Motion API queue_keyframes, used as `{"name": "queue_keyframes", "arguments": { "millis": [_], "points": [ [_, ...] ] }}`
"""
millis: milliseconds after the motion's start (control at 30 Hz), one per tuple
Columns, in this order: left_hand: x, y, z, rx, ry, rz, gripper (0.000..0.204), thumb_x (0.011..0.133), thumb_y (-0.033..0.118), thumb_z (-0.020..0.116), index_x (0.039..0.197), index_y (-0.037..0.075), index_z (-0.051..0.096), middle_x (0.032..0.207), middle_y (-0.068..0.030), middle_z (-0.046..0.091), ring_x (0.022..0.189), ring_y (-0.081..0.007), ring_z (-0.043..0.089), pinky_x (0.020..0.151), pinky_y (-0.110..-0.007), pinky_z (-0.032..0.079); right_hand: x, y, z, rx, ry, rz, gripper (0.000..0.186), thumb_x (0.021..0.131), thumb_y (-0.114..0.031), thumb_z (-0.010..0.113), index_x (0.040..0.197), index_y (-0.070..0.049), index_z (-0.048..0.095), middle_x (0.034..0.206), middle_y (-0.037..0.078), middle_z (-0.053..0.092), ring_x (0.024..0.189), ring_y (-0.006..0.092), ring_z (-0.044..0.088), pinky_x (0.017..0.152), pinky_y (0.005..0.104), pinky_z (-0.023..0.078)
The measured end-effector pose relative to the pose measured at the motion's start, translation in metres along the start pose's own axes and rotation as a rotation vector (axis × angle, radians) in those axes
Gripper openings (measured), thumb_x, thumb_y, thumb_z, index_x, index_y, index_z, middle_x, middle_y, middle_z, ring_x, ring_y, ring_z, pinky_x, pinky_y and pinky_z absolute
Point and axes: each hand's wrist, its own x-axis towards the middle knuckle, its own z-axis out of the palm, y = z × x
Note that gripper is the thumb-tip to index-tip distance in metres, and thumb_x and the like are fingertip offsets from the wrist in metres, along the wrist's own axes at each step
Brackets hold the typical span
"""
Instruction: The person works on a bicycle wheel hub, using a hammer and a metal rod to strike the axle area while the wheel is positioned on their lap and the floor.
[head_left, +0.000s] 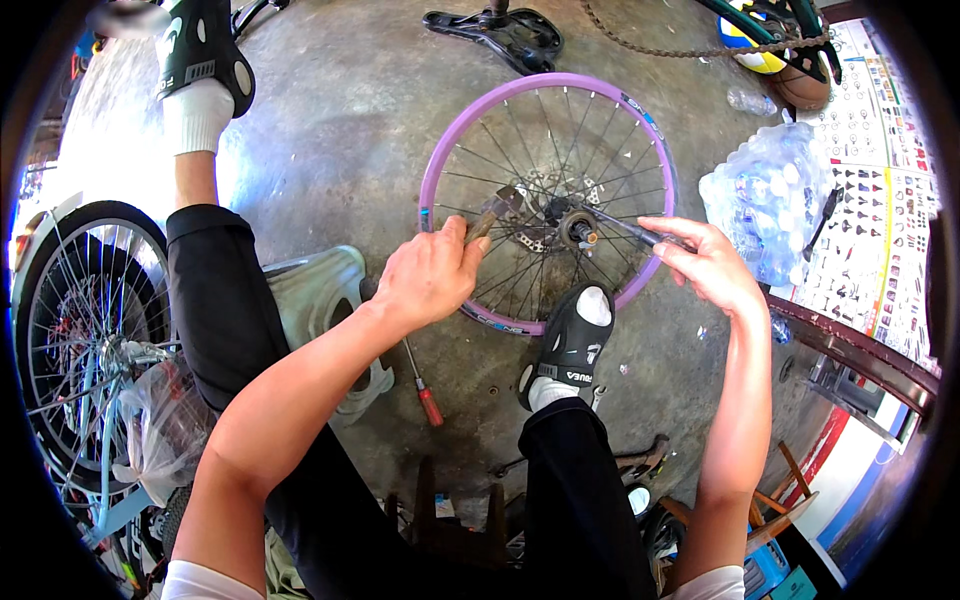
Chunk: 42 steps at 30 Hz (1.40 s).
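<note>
A bicycle wheel with a purple rim (434,165) lies flat on the concrete floor, its threaded axle and hub (579,230) pointing up. My left hand (425,275) is wrapped round the handle of a hammer (492,211), whose dark head is over the spokes left of the hub. In my right hand (712,268) is a slim dark metal punch-like tool (632,228), held between thumb and fingers. It slants over the rim, its far end at the hub's right side. A shoe (575,345) on my foot rests against the near rim.
A red-handled screwdriver (430,403) and a wrench (598,396) lie near my feet. Ahead is a black saddle (510,35). Plastic-wrapped bottles (765,195) stand at right, beside a printed sheet (870,250). Another bicycle's wheel (85,330) is at left.
</note>
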Motion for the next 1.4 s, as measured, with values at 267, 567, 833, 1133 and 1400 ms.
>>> {"name": "queue_keyframes", "arguments": {
  "millis": [267,567,833,1133,1400],
  "points": [
    [0.001,0.001,0.004,0.022,0.020,0.009,0.042,0.104,0.040,0.054,0.116,-0.001,0.055,0.084,-0.0309,0.069,0.085,-0.0531,0.068,0.077,-0.062,0.053,-0.003,0.005,0.002,0.004,0.008,-0.040,0.042,0.098,-0.023,0.068,0.140,-0.018,0.067,0.067,-0.007,0.049,0.058,0.0038,0.045,0.050,0.0236,0.031],
    [0.000,-0.007,0.010,0.069,0.041,0.057,0.042,0.105,0.039,0.055,0.121,0.000,0.054,0.086,-0.0296,0.069,0.086,-0.0527,0.065,0.076,-0.062,0.049,-0.047,0.004,-0.001,0.197,0.138,-0.088,0.043,0.100,-0.022,0.066,0.142,-0.012,0.064,0.073,-0.002,0.057,0.062,0.0054,0.051,0.051,0.0238,0.038],
    [0.001,0.007,0.006,0.050,-0.033,-0.024,0.039,0.106,0.035,0.054,0.122,0.000,0.054,0.101,-0.0267,0.068,0.084,-0.0508,0.065,0.073,-0.061,0.050,-0.064,0.086,0.084,0.812,0.660,-0.212,0.062,0.098,-0.027,0.068,0.151,-0.001,0.051,0.076,0.003,0.060,0.059,0.0078,0.049,0.052,0.0229,0.037],
    [0.005,-0.015,0.023,0.082,0.075,0.128,0.038,0.103,0.037,0.059,0.115,0.002,0.060,0.088,-0.0269,0.070,0.087,-0.0499,0.066,0.077,-0.059,0.050,-0.052,0.195,0.188,0.957,0.909,0.019,0.026,0.094,-0.006,0.071,0.118,-0.006,0.060,0.082,-0.005,0.055,0.067,0.0050,0.049,0.059,0.0234,0.040],
    [-0.002,0.018,0.001,0.001,0.008,0.036,0.044,0.101,0.040,0.062,0.122,0.001,0.062,0.089,-0.0272,0.071,0.091,-0.0490,0.068,0.080,-0.054,0.052,-0.034,0.282,0.212,0.580,1.059,0.218,0.028,0.088,-0.011,0.077,0.109,-0.004,0.060,0.088,-0.001,0.054,0.076,0.0100,0.053,0.067,0.0291,0.047]
  ]
}}
